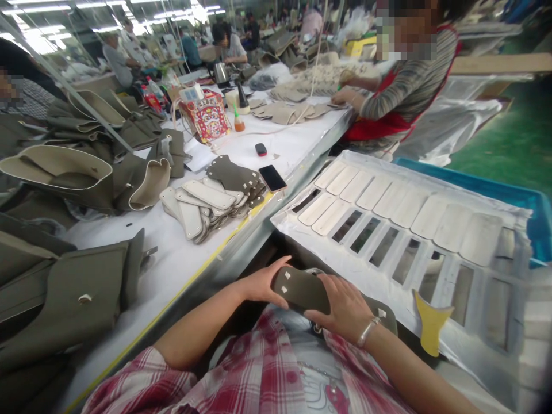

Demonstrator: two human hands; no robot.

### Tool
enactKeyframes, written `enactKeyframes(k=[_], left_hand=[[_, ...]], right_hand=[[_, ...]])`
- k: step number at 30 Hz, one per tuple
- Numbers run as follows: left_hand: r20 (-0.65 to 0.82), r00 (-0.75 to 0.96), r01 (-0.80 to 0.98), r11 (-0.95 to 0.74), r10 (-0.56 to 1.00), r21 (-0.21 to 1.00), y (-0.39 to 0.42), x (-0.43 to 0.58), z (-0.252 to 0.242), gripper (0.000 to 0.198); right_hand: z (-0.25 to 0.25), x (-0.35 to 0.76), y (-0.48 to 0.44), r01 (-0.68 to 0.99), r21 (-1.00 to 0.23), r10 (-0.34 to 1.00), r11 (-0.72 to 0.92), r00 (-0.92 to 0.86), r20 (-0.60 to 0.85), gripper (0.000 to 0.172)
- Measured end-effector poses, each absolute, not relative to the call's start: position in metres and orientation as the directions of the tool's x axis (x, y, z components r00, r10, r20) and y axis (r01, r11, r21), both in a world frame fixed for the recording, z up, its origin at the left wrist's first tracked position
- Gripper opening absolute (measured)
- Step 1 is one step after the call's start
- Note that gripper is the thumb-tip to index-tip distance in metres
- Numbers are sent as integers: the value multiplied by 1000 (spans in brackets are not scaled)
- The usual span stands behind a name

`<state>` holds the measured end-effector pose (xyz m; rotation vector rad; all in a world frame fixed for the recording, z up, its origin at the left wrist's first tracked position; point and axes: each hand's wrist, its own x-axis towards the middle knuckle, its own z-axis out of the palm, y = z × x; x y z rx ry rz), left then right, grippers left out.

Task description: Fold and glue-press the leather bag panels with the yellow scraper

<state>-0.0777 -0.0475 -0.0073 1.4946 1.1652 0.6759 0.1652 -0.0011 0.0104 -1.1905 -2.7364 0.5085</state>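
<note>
While the white bench (103,236) spreads to the left, past the plaid shirt (267,362), an olive panel (304,289) lies held above the lap | panel: long, matte, smooth, round-ended | right hand (347,303): closed across its middle | left hand (268,282): thumb and forefinger parted, gripping its left end | white tabs (287,276): small, near both ends

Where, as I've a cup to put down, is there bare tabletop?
The table is bare between the near bag and the strips, mostly so between the phone and the beige pieces. Bags crowd its left.
</note>
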Motion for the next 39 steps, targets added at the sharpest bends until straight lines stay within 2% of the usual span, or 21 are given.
enactKeyframes(k=[3, 6, 11, 16, 21, 27, 31, 34, 36, 37, 39], left_hand=[[-160, 238, 105, 138, 958, 985, -58, -75, -23, 79], [-142, 120, 46, 138, 983, 989, -62, -65, -33, 62], [-153, 71, 36, 151, 986, 988, -60, -63, -38, 62], [-164, 59, 46, 161, 985, 986, -61, -66, -41, 64], [-192, 91, 11, 192, 977, 981, -58, -67, -31, 44], [-141, 171, 212, 103, 975, 972, -48, -75, -15, 41], [-194, 205, 298, 128, 959, 946, -54, -78, -7, 42], [-223, 116, 440, 151, 968, 885, -56, -74, 1, 46], [-99, 61, 582, 45, 993, 812, -53, -58, 8, 53], [-17, 93, 643, -47, 996, 764, -51, -44, 13, 58], [96, 274, 701, -267, 957, 661, -43, -6, 19, 69]], right_hand=[[4, 157, 2, 705, -311, 738, 637, -675, -20, 65], [1, 145, 7, 722, -282, 738, 632, -671, -65, 65], [7, 124, 21, 734, -316, 704, 601, -673, -226, 53], [12, 109, 35, 764, -324, 651, 558, -645, -399, 51], [16, 101, 39, 765, -323, 612, 557, -641, -463, 49], [14, 103, 33, 763, -348, 643, 544, -646, -411, 47], [22, 153, 45, 716, -431, 675, 550, -684, -275, 45], [28, 226, 50, 785, -518, 850, 340, -492, -187, 42], [26, 270, 41, 775, -610, 911, 165, -357, -207, 39], [23, 286, 34, 750, -653, 914, 108, -333, -231, 38], [13, 305, 17, 669, -742, 890, 38, -360, -279, 38]])
